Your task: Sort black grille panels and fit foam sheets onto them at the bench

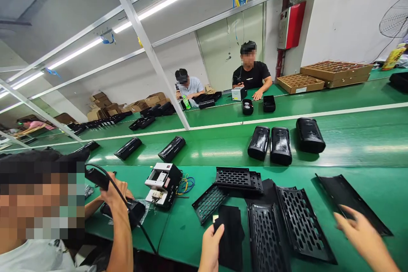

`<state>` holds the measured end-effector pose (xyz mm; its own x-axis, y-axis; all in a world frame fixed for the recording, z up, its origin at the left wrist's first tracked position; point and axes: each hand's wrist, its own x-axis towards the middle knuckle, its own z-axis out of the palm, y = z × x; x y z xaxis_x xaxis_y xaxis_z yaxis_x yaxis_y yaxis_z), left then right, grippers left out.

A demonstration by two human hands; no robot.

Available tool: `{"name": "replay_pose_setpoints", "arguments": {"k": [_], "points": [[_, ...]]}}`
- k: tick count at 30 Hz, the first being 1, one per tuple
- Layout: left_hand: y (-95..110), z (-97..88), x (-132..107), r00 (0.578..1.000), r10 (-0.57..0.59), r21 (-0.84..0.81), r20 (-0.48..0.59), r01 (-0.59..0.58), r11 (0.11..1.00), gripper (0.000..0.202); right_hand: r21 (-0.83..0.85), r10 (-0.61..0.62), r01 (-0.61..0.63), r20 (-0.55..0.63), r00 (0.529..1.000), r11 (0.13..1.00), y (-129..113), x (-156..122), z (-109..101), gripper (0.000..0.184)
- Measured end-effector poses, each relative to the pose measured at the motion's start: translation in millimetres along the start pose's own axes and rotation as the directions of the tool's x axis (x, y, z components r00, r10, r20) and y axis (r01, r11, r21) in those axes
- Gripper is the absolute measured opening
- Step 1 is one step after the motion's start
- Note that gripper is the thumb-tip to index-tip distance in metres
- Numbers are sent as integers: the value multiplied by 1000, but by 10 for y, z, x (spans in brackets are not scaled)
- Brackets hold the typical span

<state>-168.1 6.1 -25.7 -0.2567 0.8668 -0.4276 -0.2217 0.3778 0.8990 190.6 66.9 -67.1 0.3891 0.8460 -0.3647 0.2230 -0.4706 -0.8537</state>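
While the left hand [211, 244] pinched a black fabric sheet [230, 231] upright for handling, the open right hand [361, 233] reached toward a flat black panel [347, 197].

**What I cannot fully see at the workbench**

My left hand [211, 244] is cut off at the wrist by the bottom edge, and its palm hides part of the black fabric sheet [231, 231] I grip. My right hand [358, 231] runs out of the lower right corner; its fingers cover the near end of a black panel [350, 202]. The neighbour's tool [97, 177] is too dark to identify. Distant boxes [102, 104] are too small to read.
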Motion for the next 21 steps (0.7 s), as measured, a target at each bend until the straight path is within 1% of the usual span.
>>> {"name": "replay_pose_setpoints", "arguments": {"k": [1, 2, 3, 4, 5, 6, 7, 8, 10, 12, 14, 16, 17, 18, 19, 20, 21], "points": [[62, 98, -65, 999, 10, -46, 31, -9, 999, 41, 30, -146, 143, 145, 979, 989, -143, -190, 154, 42], [119, 205, -130, 999, 22, -51, 49, -20, 998, 39, 54, -270, 266, 292, 917, 962, -292, -396, 314, 34], [169, 314, -191, 998, 35, -42, 57, -33, 999, 37, 102, -363, 354, 414, 835, 930, -436, -606, 471, 27], [210, 421, -249, 997, 48, -29, 59, -46, 999, 34, 138, -427, 419, 513, 745, 897, -565, -804, 613, 22], [243, 518, -302, 996, 62, -16, 60, -62, 998, 32, 152, -463, 472, 590, 661, 868, -669, -978, 736, 18], [269, 603, -350, 996, 75, -4, 56, -75, 997, 31, 149, -485, 517, 627, 610, 843, -744, -1118, 834, 16], [289, 671, -392, 995, 89, 5, 45, -89, 996, 30, 135, -497, 553, 645, 581, 822, -789, -1220, 908, 15], [305, 722, -427, 994, 105, 9, 34, -106, 994, 29, 113, -502, 579, 648, 573, 807, -808, -1283, 960, 14], [324, 771, -478, 992, 118, -2, 50, -118, 993, 30, 77, -511, 605, 626, 589, 793, -797, -1319, 1007, 13], [324, 769, -500, 990, 96, -52, 103, -91, 995, 31, 76, -528, 615, 603, 598, 785, -769, -1291, 1006, 11], [309, 745, -503, 983, 62, -111, 175, -43, 993, 35, 104, -558, 629, 587, 587, 771, -761, -1264, 984, 13], [289, 727, -502, 977, 48, -148, 208, -17, 989, 36, 139, -574, 626, 584, 574, 767, -774, -1264, 962, 20], [284, 724, -503, 976, 44, -150, 214, -12, 989, 35, 157, -574, 613, 583, 575, 774, -781, -1270, 953, 22], [285, 726, -506, 976, 33, -146, 213, -2, 989, 34, 176, -567, 590, 579, 586, 788, -783, -1276, 947, 25], [293, 731, -510, 978, 22, -144, 206, 9, 989, 32, 198, -556, 555, 567, 608, 808, -777, -1278, 941, 26], [306, 737, -514, 981, 18, -150, 193, 11, 989, 31, 226, -541, 509, 541, 644, 831, -761, -1271, 934, 27], [325, 739, -515, 984, 26, -162, 178, 4, 987, 29, 260, -519, 452, 502, 692, 854, -736, -1253, 925, 28]]}}
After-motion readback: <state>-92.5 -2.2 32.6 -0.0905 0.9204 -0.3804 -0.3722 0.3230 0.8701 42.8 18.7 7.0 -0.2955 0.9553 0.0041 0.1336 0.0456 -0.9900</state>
